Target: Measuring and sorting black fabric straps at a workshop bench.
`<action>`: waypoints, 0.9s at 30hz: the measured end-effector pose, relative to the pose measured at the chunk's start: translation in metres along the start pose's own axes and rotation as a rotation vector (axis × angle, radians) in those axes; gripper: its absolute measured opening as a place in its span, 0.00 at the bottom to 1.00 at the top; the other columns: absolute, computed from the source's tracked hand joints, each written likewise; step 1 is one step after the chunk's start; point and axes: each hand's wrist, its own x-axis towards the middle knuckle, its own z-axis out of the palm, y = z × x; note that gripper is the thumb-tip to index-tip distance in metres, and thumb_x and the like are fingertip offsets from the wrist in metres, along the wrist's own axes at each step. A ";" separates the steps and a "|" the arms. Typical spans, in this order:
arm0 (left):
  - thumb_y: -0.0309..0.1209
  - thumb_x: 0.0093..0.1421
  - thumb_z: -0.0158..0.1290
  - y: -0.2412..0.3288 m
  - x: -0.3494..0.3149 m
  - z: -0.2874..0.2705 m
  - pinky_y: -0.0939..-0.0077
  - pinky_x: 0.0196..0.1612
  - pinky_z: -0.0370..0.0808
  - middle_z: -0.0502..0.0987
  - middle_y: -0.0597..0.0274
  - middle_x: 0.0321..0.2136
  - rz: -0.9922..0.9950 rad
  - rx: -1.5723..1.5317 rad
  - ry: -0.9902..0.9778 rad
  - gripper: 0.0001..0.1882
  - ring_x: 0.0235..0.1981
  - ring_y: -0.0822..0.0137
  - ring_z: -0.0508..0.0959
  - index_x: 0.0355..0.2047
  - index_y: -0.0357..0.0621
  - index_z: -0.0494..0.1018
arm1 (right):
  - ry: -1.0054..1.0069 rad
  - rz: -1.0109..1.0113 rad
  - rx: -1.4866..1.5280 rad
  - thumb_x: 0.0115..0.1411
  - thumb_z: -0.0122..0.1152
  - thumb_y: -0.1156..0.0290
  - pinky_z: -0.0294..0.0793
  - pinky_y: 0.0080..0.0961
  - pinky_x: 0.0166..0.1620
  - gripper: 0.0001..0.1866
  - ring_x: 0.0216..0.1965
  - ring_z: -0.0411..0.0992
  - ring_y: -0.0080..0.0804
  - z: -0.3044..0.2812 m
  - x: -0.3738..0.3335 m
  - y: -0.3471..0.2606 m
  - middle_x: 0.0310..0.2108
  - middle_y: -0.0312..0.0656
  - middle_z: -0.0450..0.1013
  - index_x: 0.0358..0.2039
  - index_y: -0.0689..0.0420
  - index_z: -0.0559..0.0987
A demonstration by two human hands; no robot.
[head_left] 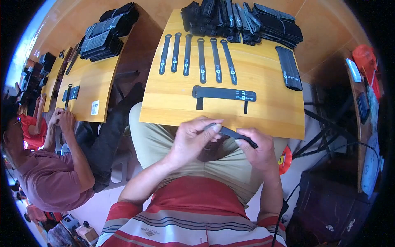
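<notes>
While both hands pinch the same black strap (232,133), it looks like the step in hand is working that one strap just off the near edge of the counter (177,103), over the lap. The left hand (191,142) is closed on the strap's left end with thumb and fingers, and the right hand (257,150) is curled around the other end, so the strap runs between them at a slight slant, dipping toward 4 o'clock.

My guess is the next move needs a clean spot to lay it down. Straight ahead at 12 o'clock lies a wide flat band (224,94) with two little tabs hanging toward the near edge, and past that a row of six straps (197,55) lined up side by side. Farther back sits a heap of black straps (242,18), and at 1 o'clock a neat short stack (289,68) near the right edge.

Open room is mostly the bare strip between the wide band and the near edge, plus the left part of the counter around 10 o'clock. The near edge is right above the knuckles, so anything set down short could slide off. A second person (53,173) works at another counter (88,88) off at 9 o'clock, well apart.
</notes>
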 end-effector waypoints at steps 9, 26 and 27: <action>0.29 0.65 0.63 -0.002 0.019 -0.046 0.86 0.31 0.75 0.81 0.68 0.26 0.006 0.111 0.183 0.08 0.27 0.81 0.76 0.40 0.36 0.83 | 0.053 0.385 0.229 0.61 0.65 0.78 0.77 0.25 0.37 0.09 0.30 0.79 0.28 -0.008 0.011 0.039 0.31 0.43 0.80 0.42 0.64 0.83; 0.28 0.66 0.61 -0.002 0.067 -0.077 0.84 0.31 0.74 0.81 0.66 0.27 -0.064 0.353 0.159 0.09 0.27 0.80 0.76 0.43 0.34 0.82 | 0.290 0.436 0.307 0.64 0.64 0.79 0.82 0.20 0.35 0.09 0.30 0.78 0.21 -0.008 0.043 0.089 0.32 0.38 0.79 0.45 0.66 0.81; 0.29 0.66 0.61 -0.004 0.069 -0.078 0.85 0.31 0.74 0.81 0.66 0.27 -0.078 0.343 0.166 0.11 0.26 0.81 0.76 0.43 0.33 0.82 | 0.288 0.442 0.309 0.64 0.64 0.79 0.82 0.20 0.35 0.09 0.30 0.78 0.21 -0.009 0.044 0.093 0.32 0.38 0.79 0.45 0.66 0.81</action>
